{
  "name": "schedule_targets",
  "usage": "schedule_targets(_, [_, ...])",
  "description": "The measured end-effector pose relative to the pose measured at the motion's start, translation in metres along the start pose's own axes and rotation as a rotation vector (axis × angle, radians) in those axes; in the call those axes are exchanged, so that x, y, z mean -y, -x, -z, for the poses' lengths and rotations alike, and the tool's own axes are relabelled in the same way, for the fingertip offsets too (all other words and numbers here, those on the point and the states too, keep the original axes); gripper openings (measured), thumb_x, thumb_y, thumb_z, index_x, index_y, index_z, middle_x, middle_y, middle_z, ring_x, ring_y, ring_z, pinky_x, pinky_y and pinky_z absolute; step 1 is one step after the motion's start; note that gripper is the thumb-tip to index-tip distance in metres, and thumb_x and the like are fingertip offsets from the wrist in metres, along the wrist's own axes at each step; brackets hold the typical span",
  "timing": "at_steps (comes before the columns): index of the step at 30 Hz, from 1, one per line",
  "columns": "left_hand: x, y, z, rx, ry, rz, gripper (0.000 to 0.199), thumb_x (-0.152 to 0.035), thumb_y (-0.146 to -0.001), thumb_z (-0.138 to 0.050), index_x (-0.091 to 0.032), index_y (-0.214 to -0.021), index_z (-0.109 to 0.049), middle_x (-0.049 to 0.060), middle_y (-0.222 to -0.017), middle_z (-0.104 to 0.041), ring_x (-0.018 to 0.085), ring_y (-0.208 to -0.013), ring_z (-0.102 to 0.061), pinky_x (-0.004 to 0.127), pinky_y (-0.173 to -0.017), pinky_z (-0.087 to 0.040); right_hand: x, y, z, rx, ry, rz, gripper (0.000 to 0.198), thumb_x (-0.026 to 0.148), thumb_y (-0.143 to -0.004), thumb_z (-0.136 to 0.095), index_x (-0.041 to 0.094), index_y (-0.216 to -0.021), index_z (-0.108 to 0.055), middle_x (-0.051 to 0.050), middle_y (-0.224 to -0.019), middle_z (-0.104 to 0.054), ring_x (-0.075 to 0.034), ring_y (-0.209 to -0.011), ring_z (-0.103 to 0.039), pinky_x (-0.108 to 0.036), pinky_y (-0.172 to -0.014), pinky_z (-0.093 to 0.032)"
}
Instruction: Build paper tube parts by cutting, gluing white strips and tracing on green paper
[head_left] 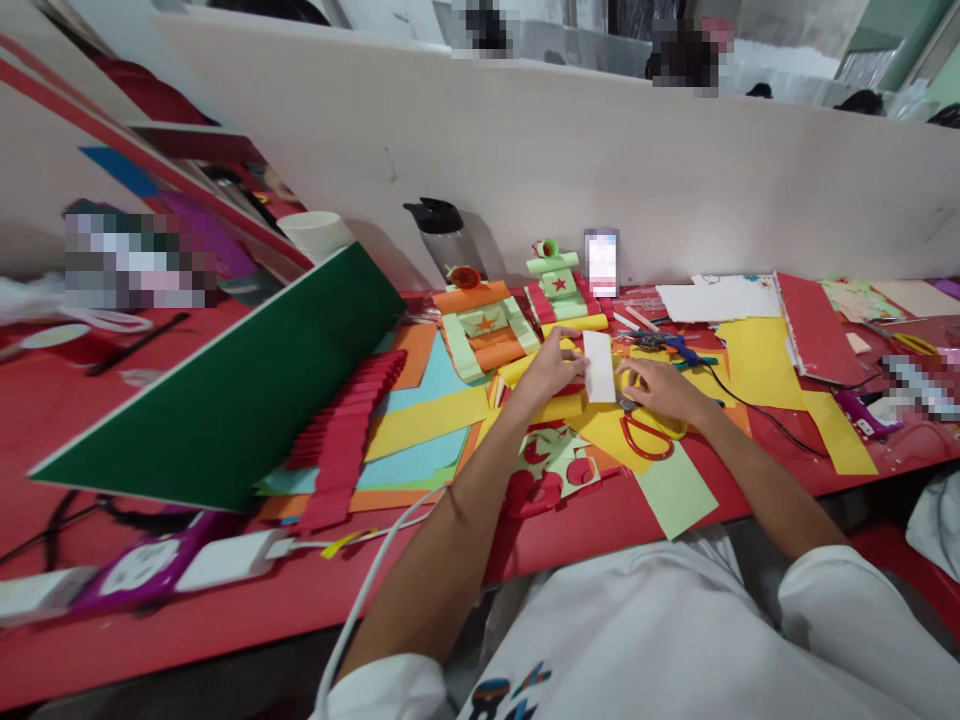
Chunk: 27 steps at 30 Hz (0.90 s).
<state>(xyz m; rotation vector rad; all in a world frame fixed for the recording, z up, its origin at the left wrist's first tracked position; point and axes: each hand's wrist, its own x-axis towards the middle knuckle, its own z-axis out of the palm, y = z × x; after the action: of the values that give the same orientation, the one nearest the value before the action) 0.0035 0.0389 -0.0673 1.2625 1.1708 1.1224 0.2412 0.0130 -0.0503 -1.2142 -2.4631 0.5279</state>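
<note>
A small white paper card [599, 368] stands between my two hands in the middle of the table. My left hand [553, 366] pinches its left edge, next to some yellow paper. My right hand [660, 388] is just right of the card with curled fingers; what they hold, if anything, I cannot make out. Red-handled scissors [646, 440] lie under and below the right hand. Light green and red paper scraps [559, 462] are spread below the card. Paper figures with stars, one orange and green [487, 325] and one red and green [559, 285], stand behind.
A dark green board [225, 380] leans over coloured sheets at the left, near a pleated red paper strip [349, 440]. A grey bottle [446, 240] and a phone [602, 262] stand by the white partition [525, 150]. A white cable [375, 590] crosses by my left arm.
</note>
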Motion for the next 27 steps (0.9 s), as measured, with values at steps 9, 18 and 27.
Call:
schedule_targets(9, [-0.004,-0.005,0.005,-0.149,0.353,-0.038,0.036,-0.018,-0.07,-0.083,-0.021,-0.098,-0.06,-0.001,-0.082,-0.07,0.013,-0.075,-0.07,0.034,-0.084,-0.066,0.019,0.021,0.021,0.435,0.416,-0.097,0.066,0.064,-0.084,-0.076,0.022,-0.134,-0.061,-0.014,-0.108,-0.077,-0.034,-0.098,-0.072,-0.031,-0.074,-0.043])
schedule_targets(18, [-0.002,-0.011,0.005,-0.234,0.451,-0.108,0.032,-0.022,-0.072,-0.081,-0.022,-0.086,-0.052,-0.002,-0.082,-0.065,0.012,-0.076,-0.068,0.033,-0.084,-0.065,0.027,0.019,0.018,0.418,0.423,-0.125,0.042,0.041,-0.095,-0.058,0.014,-0.128,-0.062,-0.018,-0.108,-0.077,-0.031,-0.095,-0.072,-0.031,-0.07,-0.042])
schedule_targets(27, [-0.002,-0.021,0.012,-0.367,0.487,-0.148,0.04,-0.032,-0.08,-0.077,-0.027,-0.096,-0.041,-0.006,-0.077,-0.064,0.012,-0.071,-0.072,0.027,-0.076,-0.063,-0.014,0.013,0.02,0.17,-0.112,-0.223,0.034,0.037,-0.09,-0.069,0.021,-0.12,-0.063,0.0,-0.086,-0.067,-0.015,-0.067,-0.058,-0.025,-0.06,-0.037])
